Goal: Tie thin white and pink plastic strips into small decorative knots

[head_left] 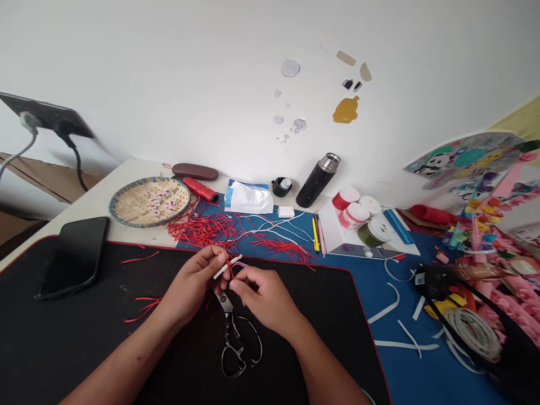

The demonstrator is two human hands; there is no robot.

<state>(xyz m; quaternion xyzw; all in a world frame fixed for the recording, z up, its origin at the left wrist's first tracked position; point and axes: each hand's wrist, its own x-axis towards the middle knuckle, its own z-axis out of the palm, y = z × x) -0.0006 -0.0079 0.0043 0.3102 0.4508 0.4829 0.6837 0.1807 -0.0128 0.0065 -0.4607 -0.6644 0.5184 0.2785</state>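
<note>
My left hand [194, 279] is closed, its thumb and fingers pinching a small white strip [221, 271] and part of a red cord [230, 270]. The cord crosses over the strip near its middle. Close on the right, my right hand [265, 295] pinches the cord's other part between thumb and forefinger. A thin purple piece [240, 264] shows behind the fingers; what it belongs to is hidden. Below both hands, scissors [234, 343] with dark handles lie on the black mat [320, 320], their blades partly covered by my fingers.
Cut red cords [206, 229] are heaped behind the mat, near a red thread spool [201, 190] and a woven basket [122, 211] with small red-and-white pieces. A phone [76, 256] lies left. A black flask [316, 183], paint jars [375, 232] and white strips [405, 345] are rightward.
</note>
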